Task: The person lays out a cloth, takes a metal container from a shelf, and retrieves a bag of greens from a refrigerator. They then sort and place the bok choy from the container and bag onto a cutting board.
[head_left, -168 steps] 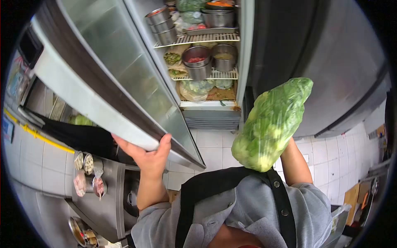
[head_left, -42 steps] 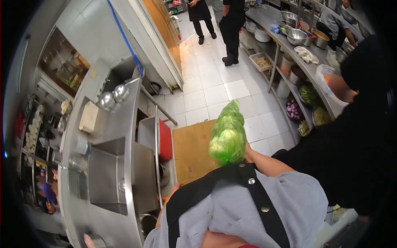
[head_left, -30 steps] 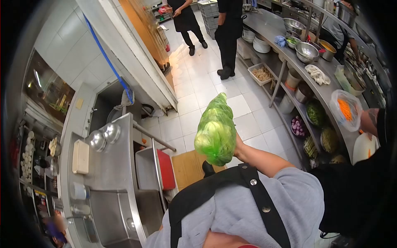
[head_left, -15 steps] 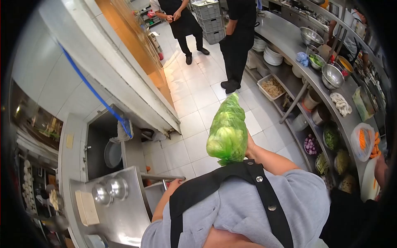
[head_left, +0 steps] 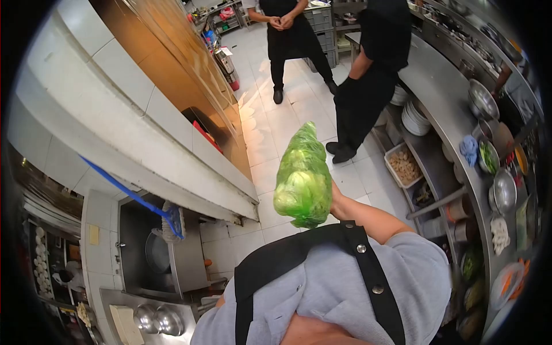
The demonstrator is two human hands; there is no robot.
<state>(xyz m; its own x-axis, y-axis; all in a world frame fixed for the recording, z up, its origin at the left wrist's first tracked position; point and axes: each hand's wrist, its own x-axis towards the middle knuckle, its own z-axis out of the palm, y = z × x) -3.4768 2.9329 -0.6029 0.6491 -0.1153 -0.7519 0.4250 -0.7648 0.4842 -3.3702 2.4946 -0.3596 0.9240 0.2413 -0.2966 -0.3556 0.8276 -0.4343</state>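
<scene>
A clear green plastic bag of lettuce (head_left: 303, 178) hangs upright in front of my chest, narrowing to a point at its top. My right hand (head_left: 335, 198) holds it from the right side. Most of its fingers are hidden behind the bag. My left hand is out of view behind the apron and shirt, with only a bit of forearm showing at the left edge of my body.
Two people in black (head_left: 374, 75) stand ahead on the tiled floor (head_left: 273, 144). To the right runs a steel counter (head_left: 440, 75) with bowls and a shelf of plates (head_left: 415, 119) below. A white pillar (head_left: 144, 146) and a sink (head_left: 167, 282) line the left.
My view has moved forward and turned, bringing the two people nearer. The lettuce bag stays in my right hand. My left hand, earlier beside the steel sink counter, has gone out of sight.
</scene>
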